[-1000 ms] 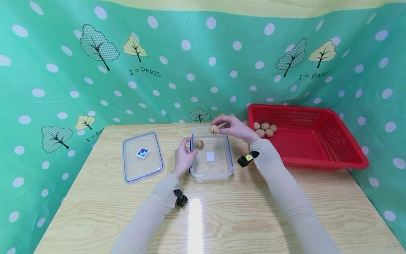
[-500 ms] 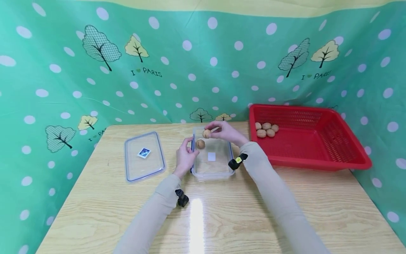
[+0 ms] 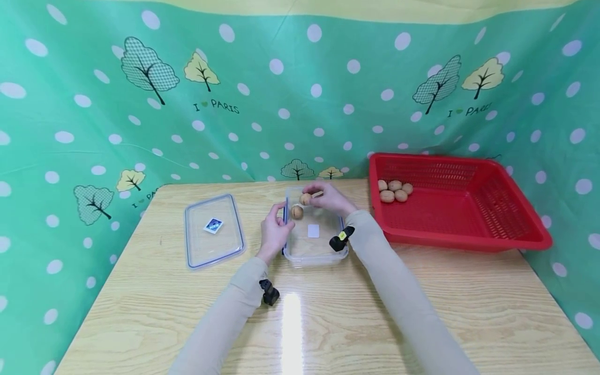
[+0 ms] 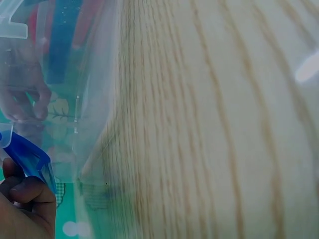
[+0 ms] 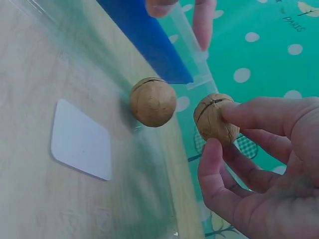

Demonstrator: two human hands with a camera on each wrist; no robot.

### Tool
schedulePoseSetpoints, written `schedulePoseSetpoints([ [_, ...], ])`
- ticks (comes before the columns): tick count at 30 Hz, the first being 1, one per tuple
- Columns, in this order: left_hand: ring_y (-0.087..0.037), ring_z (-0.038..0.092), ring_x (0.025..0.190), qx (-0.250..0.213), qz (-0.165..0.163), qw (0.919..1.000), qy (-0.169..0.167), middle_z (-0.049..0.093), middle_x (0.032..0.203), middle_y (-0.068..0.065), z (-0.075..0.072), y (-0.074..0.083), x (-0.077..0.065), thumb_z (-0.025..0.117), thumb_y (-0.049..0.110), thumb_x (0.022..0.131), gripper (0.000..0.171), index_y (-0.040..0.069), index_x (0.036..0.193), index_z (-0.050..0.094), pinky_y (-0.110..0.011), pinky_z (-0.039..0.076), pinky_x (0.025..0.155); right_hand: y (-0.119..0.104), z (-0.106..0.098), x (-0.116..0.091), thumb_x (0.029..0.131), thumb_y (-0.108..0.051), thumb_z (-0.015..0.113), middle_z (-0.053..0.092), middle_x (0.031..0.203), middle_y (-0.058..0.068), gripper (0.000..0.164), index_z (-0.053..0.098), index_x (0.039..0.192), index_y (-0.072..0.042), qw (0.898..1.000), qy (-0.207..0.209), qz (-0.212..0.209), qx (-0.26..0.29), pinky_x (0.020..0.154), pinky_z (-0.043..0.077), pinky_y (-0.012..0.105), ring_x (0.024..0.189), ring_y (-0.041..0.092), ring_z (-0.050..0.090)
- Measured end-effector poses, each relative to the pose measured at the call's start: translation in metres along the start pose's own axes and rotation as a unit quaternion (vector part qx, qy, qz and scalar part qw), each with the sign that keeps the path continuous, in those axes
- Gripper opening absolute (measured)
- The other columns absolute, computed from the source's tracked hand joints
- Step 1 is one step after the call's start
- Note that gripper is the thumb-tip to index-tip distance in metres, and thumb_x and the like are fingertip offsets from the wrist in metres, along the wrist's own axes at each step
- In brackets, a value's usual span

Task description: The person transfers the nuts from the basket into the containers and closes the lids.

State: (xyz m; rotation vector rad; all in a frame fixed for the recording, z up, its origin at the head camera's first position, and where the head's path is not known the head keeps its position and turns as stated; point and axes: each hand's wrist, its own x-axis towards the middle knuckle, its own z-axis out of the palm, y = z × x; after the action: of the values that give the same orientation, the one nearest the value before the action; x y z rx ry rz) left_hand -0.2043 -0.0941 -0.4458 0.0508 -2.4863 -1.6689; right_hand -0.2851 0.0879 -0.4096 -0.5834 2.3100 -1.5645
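Note:
My right hand (image 3: 330,198) pinches a walnut (image 5: 214,122) between thumb and fingertips, over the far left part of a clear plastic container (image 3: 311,259). A second walnut (image 5: 153,102) lies inside, by the container's left wall. My left hand (image 3: 274,233) holds that left side, its fingers curled at the blue latch (image 4: 30,159); the wall hides part of the fingers. On the container's floor is a small white square (image 5: 82,142).
A clear lid (image 3: 213,255) with a blue seal and a blue-and-white label lies on the table to the left. The red basket (image 3: 469,242) at the right holds several walnuts (image 3: 395,191) in its left corner. A patterned curtain (image 3: 262,78) stands behind the table.
My right hand has moved left and slightly down with the walnut, from the container's far right part to above its far left part. My left hand keeps its hold on the container.

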Motion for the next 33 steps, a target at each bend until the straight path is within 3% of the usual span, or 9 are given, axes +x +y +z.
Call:
schedulePoseSetpoints([
  [11,-0.008,0.037,0.046,-0.003,0.006,1.0000,0.002,0.043,0.055,0.003,0.000,-0.001,0.001,0.068,-0.004,0.080,0.059,0.008,0.135,0.052,-0.021,0.032,0.041,0.006,0.013,0.006,0.085,0.011,0.057,0.051,0.128,0.020,0.040,0.055,0.125,0.009,0.997,0.007,0.073,0.023,0.085,0.053,0.038,0.104,0.030,0.057],
  [20,-0.009,0.038,0.046,0.009,0.011,0.9999,0.001,0.043,0.055,0.004,0.002,-0.001,0.000,0.067,-0.004,0.080,0.058,0.008,0.135,0.052,-0.021,0.031,0.042,0.002,0.009,-0.001,0.089,-0.004,0.064,0.048,0.137,0.022,0.049,0.052,0.136,-0.003,0.995,-0.003,0.071,-0.067,0.104,0.036,0.048,0.124,0.035,0.046],
  [33,-0.008,0.037,0.046,0.000,0.006,1.0000,-0.001,0.042,0.055,0.004,0.004,-0.004,0.001,0.067,-0.004,0.080,0.059,0.009,0.136,0.052,-0.020,0.031,0.041,-0.023,-0.007,-0.022,0.090,-0.017,0.068,0.048,0.137,0.021,0.047,0.055,0.133,-0.004,0.996,-0.026,0.036,-0.073,0.102,0.038,0.047,0.122,0.037,0.048],
])
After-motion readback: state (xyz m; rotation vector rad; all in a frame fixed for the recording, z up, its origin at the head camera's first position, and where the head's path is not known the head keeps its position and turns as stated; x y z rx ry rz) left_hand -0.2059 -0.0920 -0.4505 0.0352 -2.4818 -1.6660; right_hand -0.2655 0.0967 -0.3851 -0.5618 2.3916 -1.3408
